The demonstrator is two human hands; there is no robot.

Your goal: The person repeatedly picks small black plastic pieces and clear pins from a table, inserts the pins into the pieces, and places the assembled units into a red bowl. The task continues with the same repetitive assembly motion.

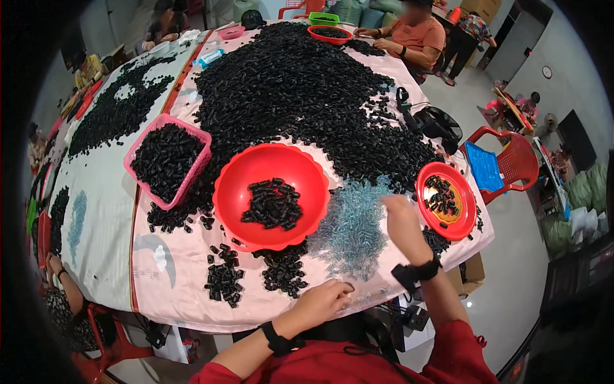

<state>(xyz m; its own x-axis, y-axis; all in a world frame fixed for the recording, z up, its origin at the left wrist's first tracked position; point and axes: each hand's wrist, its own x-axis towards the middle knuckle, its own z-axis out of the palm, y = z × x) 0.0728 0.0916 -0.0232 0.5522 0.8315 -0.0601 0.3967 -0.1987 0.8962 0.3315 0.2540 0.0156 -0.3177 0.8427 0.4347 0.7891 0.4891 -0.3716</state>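
Note:
My left hand [322,302] is at the table's near edge with its fingers drawn together. A small dark bit shows at the fingertips, too small to make out. My right hand [404,223] is over the right side of a pile of small clear bluish pieces [353,224]; its fingers are smeared and mostly hidden. Left of that pile stands a red scalloped bowl [236,173] with small black cylindrical parts [274,203] in it. Two loose groups of the same parts, a left one [224,275] and a right one [283,272], lie before the bowl.
A large heap of black parts [288,83] covers the table's middle. A pink basket [203,142] full of them stands left, a red plate [427,224] with some right. A black strapped device [438,125] lies at the right edge, near a red chair [518,160]. A co-worker [416,38] sits across.

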